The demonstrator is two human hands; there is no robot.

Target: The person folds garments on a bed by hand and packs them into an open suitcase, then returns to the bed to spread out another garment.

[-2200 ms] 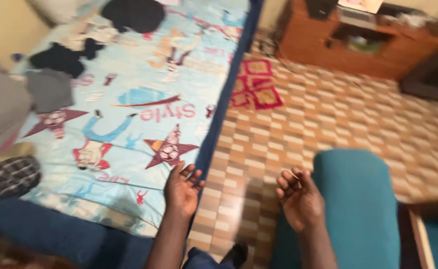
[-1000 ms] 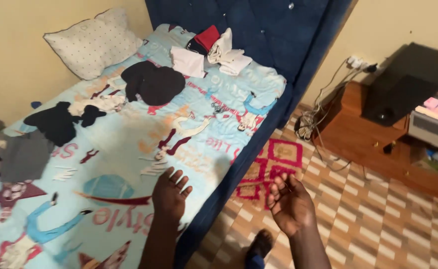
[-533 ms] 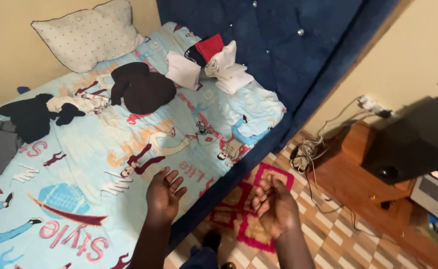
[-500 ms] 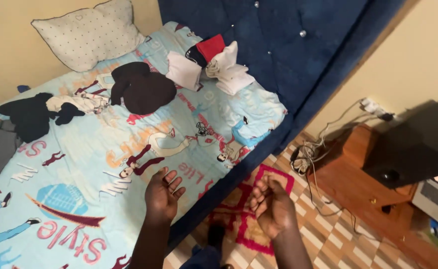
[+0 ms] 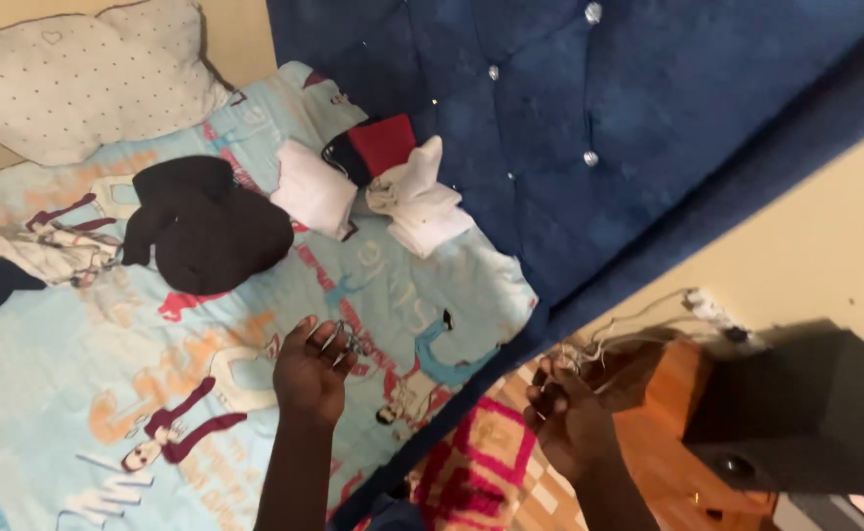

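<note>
The left hand [image 5: 312, 369] hovers over the bed [image 5: 107, 383], its grip wide and empty, fingers spread. Up and left of it lies a dark garment [image 5: 206, 226]; straight ahead, a pile of white clothes [image 5: 417, 202] against the blue headboard [image 5: 589, 108]. The right hand [image 5: 569, 418] hangs beyond the bed's edge, its grip loosely curled, holding nothing.

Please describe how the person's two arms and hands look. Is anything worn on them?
Both forearms are bare: no sleeve reaches into view, and no glove, watch or bracelet shows. The left hand and the right hand are bare too. The picture is too blurred to tell whether any finger carries a ring.
</note>
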